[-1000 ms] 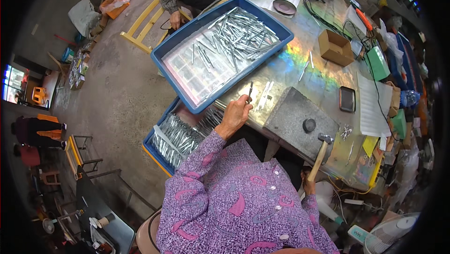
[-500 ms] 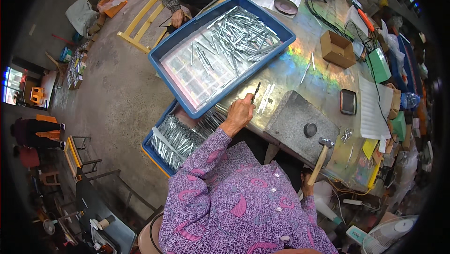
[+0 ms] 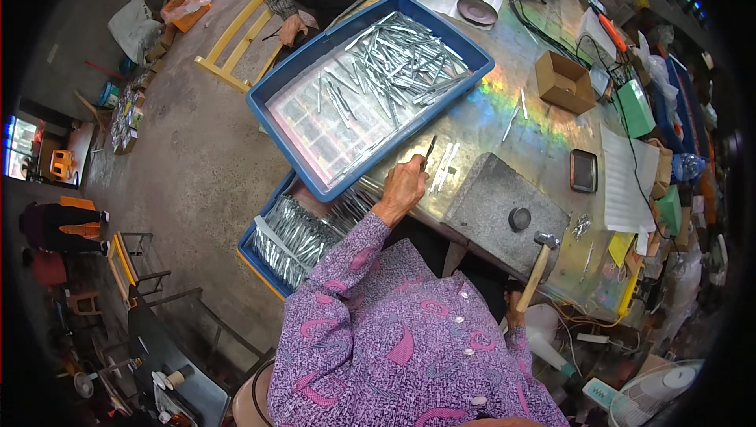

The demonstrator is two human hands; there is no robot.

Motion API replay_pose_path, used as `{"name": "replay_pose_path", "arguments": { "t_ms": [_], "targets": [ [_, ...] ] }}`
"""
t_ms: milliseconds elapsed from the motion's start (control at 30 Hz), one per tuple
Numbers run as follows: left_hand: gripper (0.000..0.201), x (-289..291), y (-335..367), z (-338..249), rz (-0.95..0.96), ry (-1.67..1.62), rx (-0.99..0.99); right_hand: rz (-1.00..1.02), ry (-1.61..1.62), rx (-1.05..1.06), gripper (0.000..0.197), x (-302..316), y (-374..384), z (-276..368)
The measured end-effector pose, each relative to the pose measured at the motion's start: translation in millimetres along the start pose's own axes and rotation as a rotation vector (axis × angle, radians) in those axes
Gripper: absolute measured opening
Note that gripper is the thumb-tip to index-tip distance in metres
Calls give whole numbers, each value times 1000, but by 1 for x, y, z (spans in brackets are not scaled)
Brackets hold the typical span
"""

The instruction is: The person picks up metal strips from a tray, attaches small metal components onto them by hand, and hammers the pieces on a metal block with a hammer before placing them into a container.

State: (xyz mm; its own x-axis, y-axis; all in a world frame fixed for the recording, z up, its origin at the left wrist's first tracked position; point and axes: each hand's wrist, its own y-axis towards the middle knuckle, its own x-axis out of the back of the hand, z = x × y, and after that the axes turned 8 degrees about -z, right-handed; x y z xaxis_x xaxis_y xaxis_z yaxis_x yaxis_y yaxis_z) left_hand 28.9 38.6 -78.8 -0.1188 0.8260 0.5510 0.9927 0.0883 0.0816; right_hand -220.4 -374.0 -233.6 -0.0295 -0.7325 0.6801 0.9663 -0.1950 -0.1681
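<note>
The left hand (image 3: 403, 184) sits just left of the frame's centre, fingers pinched together on a thin dark metal strip (image 3: 429, 147) whose long axis runs up and slightly right from the fingertips. Just right of that strip, a few pale strips (image 3: 442, 167) lie loose on the desk (image 3: 512, 112), roughly parallel to it. The right hand (image 3: 516, 318), lower right, is closed round the wooden handle of a hammer (image 3: 537, 265); its steel head hangs over the near edge of a grey stone block (image 3: 496, 206) — rough, slab-like, with a dark round disc (image 3: 519, 218) on top. The block lies between the two hands, nearer the right one.

Upper centre, a blue plastic tray (image 3: 472, 53) holds a heap of shiny metal strips over a clear gridded liner. A second blue tray (image 3: 260, 258), lower left below the desk edge, is packed with similar strips. The desk surface is a glossy sheet with rainbow glare — a cardboard box (image 3: 563, 82) stands on it upper right. Another person's hand (image 3: 293, 29) shows at the top.
</note>
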Motion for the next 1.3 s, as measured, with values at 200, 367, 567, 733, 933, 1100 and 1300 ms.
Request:
{"name": "replay_pose_path", "arguments": {
  "t_ms": [200,367,567,733,933,1100,1300],
  "targets": [
    [21,-2,-3,-3,-8,2,-4,61,-70,-81,22,6,3,41],
    [20,-9,-3,2,12,-10,-14,-33,13,214,22,-6,-10,-6],
    [23,-16,-3,16,-131,75,-100,-68,-88,119,27,-8,-15,-11],
    [23,-16,12,2,-54,-34,-32,-300,-233,243,14,-28,-11,-55],
    [28,-7,10,5,-25,-5,13,-186,626,-390,32,-28,-11,-32],
    [31,-16,15,-7,24,78,-84,-323,355,-124,34,-48,-20,-111],
    [32,-14,10,-7,106,280,-158,-221,474,-362,22,-45,-8,-98]
  ]
}}
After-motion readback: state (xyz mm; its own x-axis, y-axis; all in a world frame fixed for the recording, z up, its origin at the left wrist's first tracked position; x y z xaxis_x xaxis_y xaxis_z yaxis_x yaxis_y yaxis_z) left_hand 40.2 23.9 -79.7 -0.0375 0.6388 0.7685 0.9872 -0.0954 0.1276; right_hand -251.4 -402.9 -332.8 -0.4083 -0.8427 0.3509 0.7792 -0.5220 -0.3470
